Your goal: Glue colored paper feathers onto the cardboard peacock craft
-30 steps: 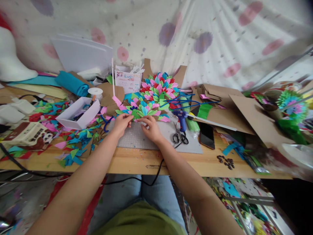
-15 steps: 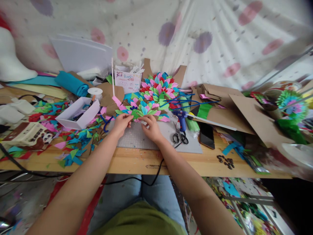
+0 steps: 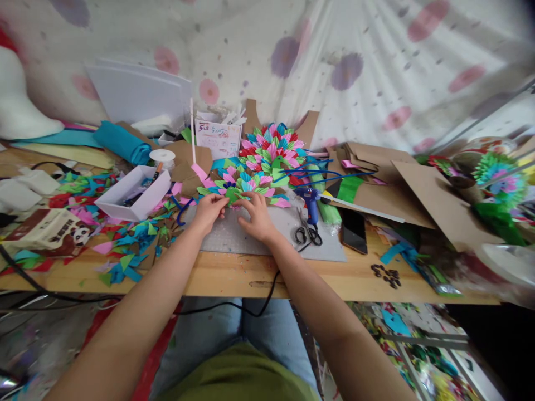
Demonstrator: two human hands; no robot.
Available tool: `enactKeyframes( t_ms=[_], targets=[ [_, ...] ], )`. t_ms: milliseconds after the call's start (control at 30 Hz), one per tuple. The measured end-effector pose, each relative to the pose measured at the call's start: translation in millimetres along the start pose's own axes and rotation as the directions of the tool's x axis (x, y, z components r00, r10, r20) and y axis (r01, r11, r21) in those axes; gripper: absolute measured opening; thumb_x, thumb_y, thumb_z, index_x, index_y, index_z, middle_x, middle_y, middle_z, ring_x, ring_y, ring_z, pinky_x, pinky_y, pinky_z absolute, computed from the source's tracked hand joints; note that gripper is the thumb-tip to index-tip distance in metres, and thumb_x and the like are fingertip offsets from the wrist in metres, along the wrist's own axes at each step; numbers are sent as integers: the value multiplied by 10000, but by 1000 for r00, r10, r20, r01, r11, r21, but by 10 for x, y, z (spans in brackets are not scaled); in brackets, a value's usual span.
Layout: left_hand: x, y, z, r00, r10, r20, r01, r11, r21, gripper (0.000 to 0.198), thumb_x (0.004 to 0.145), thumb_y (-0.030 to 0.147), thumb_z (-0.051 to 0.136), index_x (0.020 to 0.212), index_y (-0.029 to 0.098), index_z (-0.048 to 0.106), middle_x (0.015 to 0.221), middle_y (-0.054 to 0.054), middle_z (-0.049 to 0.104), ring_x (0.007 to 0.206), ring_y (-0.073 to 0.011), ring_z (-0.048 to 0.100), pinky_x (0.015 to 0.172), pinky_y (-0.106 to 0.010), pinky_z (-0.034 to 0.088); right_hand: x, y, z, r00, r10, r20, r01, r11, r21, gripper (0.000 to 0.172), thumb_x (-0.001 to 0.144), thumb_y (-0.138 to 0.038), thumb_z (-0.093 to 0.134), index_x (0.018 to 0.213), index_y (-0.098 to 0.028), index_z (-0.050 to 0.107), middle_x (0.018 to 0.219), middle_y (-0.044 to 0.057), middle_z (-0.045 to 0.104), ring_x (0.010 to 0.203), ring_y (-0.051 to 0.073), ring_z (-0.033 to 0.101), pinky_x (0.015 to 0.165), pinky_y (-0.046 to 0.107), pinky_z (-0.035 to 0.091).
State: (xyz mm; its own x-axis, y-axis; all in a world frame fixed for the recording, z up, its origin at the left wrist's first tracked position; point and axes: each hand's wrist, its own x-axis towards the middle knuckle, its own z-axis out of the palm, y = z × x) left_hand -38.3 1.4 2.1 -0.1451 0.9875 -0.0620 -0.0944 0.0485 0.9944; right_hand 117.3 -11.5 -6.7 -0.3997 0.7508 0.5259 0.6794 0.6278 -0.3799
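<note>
My left hand [image 3: 210, 210] and my right hand [image 3: 256, 214] meet at the near edge of a fan of folded paper pieces [image 3: 246, 188] in green, pink and blue, which lies on a grey cutting mat [image 3: 234, 236]. My left fingers are curled and pinch the green lower edge of the fan. My right fingers are bent and press down on that same edge, fingertips close to the left hand. A larger, finished paper fan [image 3: 272, 147] stands just behind.
A blue glue gun [image 3: 309, 201], scissors [image 3: 308, 234] and a black phone [image 3: 353, 230] lie right of the mat. A white box [image 3: 134, 192] and coloured paper scraps [image 3: 129, 239] fill the left. Cardboard sheets [image 3: 418, 192] pile up on the right.
My right hand has slid slightly left and up along the fan's lower edge, with its fingers now flatter on the paper. My left hand has barely moved.
</note>
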Motion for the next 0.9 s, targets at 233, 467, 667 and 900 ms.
enactKeyframes(
  t_ms=[233,467,667,900],
  targets=[
    [12,-18,1,1000,1,-7,-1,1000,-3,136,627,242,677,632,157,571,486,48,478,414,-62,420,381,-186,305,-2,-7,2,999,-46,-28,46,999,24,399,682,-163,542,1073,-204,612,1189,105,501,1142,252,402,993,426,323],
    [15,-15,-4,1000,-21,-7,21,999,-50,154,607,231,685,629,145,560,500,47,486,414,-47,416,372,-170,294,-38,49,1,996,-25,-86,30,998,54,369,706,-163,533,1063,-202,616,1143,94,534,1116,242,429,976,410,335],
    [20,37,-16,991,-122,51,130,962,-240,189,590,168,686,593,142,499,498,63,450,401,-20,399,350,-134,253,-73,60,-41,968,111,-224,-86,989,117,210,751,-140,487,888,-205,632,969,61,600,993,206,504,919,364,375],
    [17,57,-29,982,-157,105,181,938,-297,190,584,155,708,612,133,520,526,62,469,405,-7,411,351,-112,283,-17,31,47,974,164,-154,-167,986,-6,163,776,-328,615,886,-211,641,927,53,634,939,224,521,858,356,388]
  ],
)
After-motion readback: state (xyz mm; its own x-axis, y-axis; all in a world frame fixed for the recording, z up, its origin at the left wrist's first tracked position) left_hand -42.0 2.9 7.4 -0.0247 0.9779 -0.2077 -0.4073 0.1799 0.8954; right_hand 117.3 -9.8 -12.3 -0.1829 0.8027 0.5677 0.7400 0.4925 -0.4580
